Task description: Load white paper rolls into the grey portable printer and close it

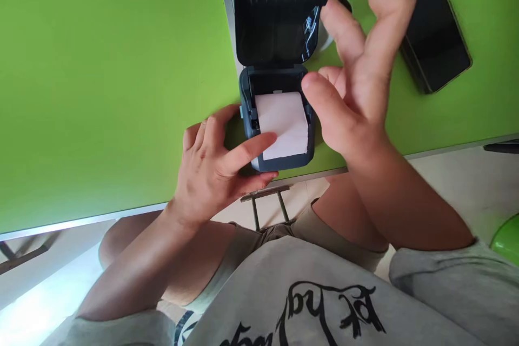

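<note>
A small dark blue-grey device (284, 164) lies at the front edge of the green table, its black lid (271, 27) swung open away from the body. White paper (284, 119) lies inside the device and reaches over its front rim. My left hand (214, 162) is around the device's left and front sides, one finger pressing on the paper and the thumb by the front edge. My right hand (360, 75) is spread beside the right side, its thumb near the device's upper right corner and a fingertip at the lid's right edge.
A black phone (440, 27) rests on a dark object at the right of the green table (121, 92). A round white item (326, 35) is partly hidden behind the lid and right hand. A green stool (506, 240) stands at the lower right.
</note>
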A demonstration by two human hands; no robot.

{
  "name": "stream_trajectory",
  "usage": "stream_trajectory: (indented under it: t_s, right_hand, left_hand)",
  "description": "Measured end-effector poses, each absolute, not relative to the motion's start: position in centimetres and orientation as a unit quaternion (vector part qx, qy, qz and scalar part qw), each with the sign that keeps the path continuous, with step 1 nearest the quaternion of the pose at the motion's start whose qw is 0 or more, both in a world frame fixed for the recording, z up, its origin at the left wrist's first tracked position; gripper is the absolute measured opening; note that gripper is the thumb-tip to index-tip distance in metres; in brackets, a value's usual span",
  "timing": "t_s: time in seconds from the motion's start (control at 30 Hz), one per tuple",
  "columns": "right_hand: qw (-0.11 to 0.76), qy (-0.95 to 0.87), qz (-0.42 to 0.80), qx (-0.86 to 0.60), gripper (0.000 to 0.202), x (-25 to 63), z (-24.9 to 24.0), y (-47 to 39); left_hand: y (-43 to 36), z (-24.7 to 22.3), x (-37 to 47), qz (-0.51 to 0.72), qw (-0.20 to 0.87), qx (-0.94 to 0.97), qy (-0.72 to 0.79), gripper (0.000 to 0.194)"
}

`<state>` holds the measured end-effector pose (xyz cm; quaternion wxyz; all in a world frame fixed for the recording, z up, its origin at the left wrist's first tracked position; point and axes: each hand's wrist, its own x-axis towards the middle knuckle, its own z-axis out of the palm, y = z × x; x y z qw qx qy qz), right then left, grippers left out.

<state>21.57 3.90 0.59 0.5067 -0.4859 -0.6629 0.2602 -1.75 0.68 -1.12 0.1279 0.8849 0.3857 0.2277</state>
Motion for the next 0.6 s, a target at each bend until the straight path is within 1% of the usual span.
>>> stream_trajectory:
  t_s: [0.1, 0.13, 0.23, 0.27, 0.33, 0.4, 0.43, 0.47, 0.6]
  right_hand:
    - [0.558, -0.616, 0.307, -0.464, 0.051, 21.1, 0.5, 4.5]
    - [0.578, -0.598, 0.31, -0.46, 0.049, 21.0, 0.6, 4.6]
    - [0.617, -0.56, 0.287, -0.473, 0.025, 20.7, 1.1, 4.6]
    - [0.623, -0.555, 0.279, -0.475, 0.02, 20.7, 1.2, 4.5]
    - [0.624, -0.545, 0.279, -0.485, 0.019, 20.9, 1.3, 4.2]
    - [0.604, -0.55, 0.281, -0.503, 0.02, 21.2, 1.5, 3.9]
    - [0.58, -0.564, 0.283, -0.515, 0.021, 21.4, 1.6, 3.8]
    - [0.554, -0.583, 0.282, -0.523, 0.026, 21.5, 1.7, 3.6]
    - [0.466, -0.647, 0.293, -0.528, 0.057, 22.0, 2.1, 3.3]
  left_hand:
    - [0.7, -1.2, -1.8, 0.226, 0.121, 0.888, 0.383, 0.059]
    - [0.7, -1.2, -1.8, 0.228, 0.117, 0.889, 0.379, 0.059]
    - [0.7, -1.2, -1.8, 0.233, 0.119, 0.889, 0.376, 0.06]
    - [0.7, -1.3, -1.8, 0.232, 0.121, 0.889, 0.377, 0.061]
    - [0.7, -1.2, -1.8, 0.226, 0.121, 0.888, 0.381, 0.061]
    - [0.7, -1.2, -1.7, 0.223, 0.108, 0.89, 0.384, 0.062]
    - [0.7, -1.2, -1.7, 0.225, 0.097, 0.891, 0.383, 0.063]
    - [0.7, -1.2, -1.6, 0.228, 0.087, 0.892, 0.381, 0.066]
    - [0.6, -1.1, -1.4, 0.219, 0.082, 0.89, 0.391, 0.083]
